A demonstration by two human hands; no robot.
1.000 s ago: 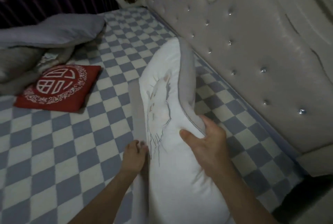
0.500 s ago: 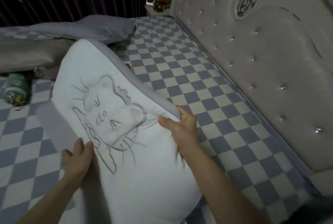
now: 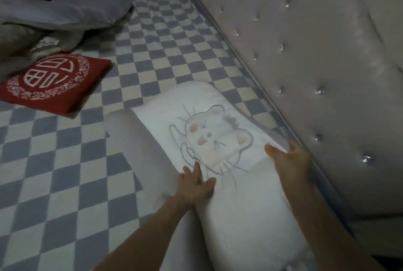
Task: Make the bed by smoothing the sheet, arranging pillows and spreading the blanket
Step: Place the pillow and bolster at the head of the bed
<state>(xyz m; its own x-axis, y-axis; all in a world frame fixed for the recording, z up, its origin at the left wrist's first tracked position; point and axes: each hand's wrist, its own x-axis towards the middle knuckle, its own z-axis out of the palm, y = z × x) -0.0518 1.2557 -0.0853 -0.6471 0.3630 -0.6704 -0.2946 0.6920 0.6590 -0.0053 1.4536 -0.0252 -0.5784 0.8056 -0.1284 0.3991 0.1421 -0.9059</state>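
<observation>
The white cat pillow [image 3: 220, 139] lies flat on the checked sheet [image 3: 65, 183], just beside the headboard [image 3: 316, 74]. Left hand [image 3: 196, 185] rests on it, fingers straight; right hand [image 3: 287, 159] curls round its far edge. Red cushion [image 3: 52, 83] sits well apart.

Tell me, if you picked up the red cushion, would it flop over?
Probably only a little: the red cushion looks flat with fairly crisp corners, so it likely keeps its shape. It seems light, and lying flat on the checked sheet, it shouldn't roll.
</observation>
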